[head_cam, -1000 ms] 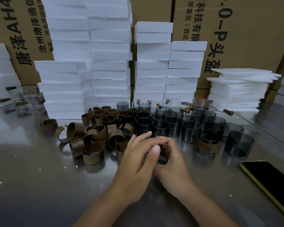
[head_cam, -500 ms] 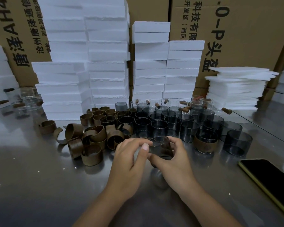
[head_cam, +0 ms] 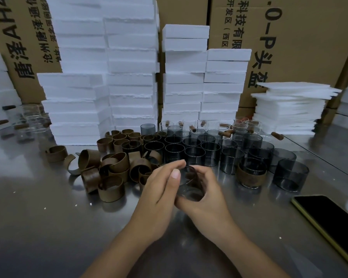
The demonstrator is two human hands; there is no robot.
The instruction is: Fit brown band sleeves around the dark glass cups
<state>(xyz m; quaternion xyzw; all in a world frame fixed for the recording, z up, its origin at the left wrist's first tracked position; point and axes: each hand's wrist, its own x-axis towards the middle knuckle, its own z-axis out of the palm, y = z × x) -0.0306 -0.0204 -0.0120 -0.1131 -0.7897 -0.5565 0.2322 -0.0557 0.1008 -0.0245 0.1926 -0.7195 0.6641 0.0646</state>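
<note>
Boxes: cardboard boxes [head_cam: 309, 37] w/ printed text, along the back, 10 to 2 o'clock.
Foam: white foam stacks [head_cam: 129, 77] in front of the boxes, 12 o'clock; a lower stack of thin sheets [head_cam: 289, 109] at 2 o'clock.
Surface: shiny metal surface [head_cam: 48, 227], carries everything.
Cups: dark glass cups [head_cam: 209, 149] packed upright in rows, 12 to 2 o'clock of the hands, just beyond them.
Sleeves: brown band sleeves [head_cam: 113, 167] in a loose heap, 10 o'clock of the hands, some upright, some tipped.
Phone: black phone [head_cam: 329, 223], yellowish edge, flat, 4 o'clock, partly cut off by the frame.
Clear glasses: clear glasses [head_cam: 32, 121], far left, 9 to 10 o'clock.
Left hand: left hand [head_cam: 161, 191] holds the cup's left side, fingers over the rim, thumb up.
Right hand: right hand [head_cam: 207, 193] curled round the cup's right side & base.
Held cup: held cup [head_cam: 189, 187], centre, tilted, between both hands; can't tell if a band is on it.
Sleeved cup: sleeved cup [head_cam: 251, 173], upright, brown band round it, 3 o'clock of the hands.
</note>
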